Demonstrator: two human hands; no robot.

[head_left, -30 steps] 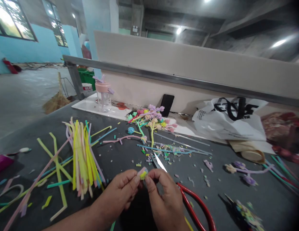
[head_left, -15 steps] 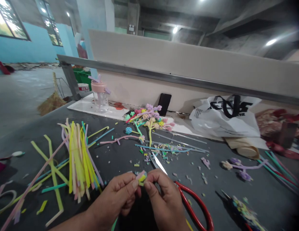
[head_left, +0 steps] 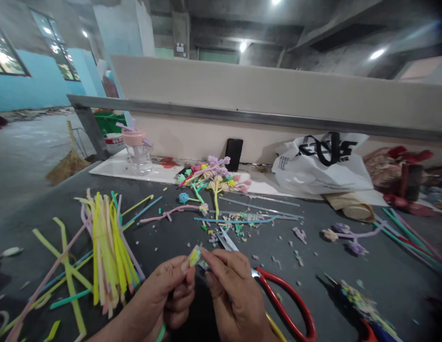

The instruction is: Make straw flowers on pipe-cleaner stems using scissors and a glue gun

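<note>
My left hand (head_left: 174,287) is closed, its thumb and forefinger pinching a small pink-and-yellow foam-like piece (head_left: 194,256). A green stem (head_left: 161,333) shows below that hand; whether it joins the piece is hidden. My right hand (head_left: 235,285) is closed too, with fingertips against the right edge of the piece. What lies between its thumb and forefinger I cannot make out. Just beyond my right hand are red-handled scissors (head_left: 292,297), their blades (head_left: 228,240) slightly apart and pointing away. A bundle of yellow and pink strips (head_left: 108,251) lies left of my left hand.
Finished-looking flower sprigs (head_left: 215,175) are heaped at the back, before a leaning phone (head_left: 234,154). Cut bits (head_left: 242,228) are scattered in front. A clear cup (head_left: 138,154) stands back left, a white bag (head_left: 320,164) back right. A pointed tool covered in scraps (head_left: 359,301) lies at right.
The piece has been raised slightly and turned more upright in my left fingers. My right hand's fingers have shifted along its edge. The whole view has swung a little to the right.
</note>
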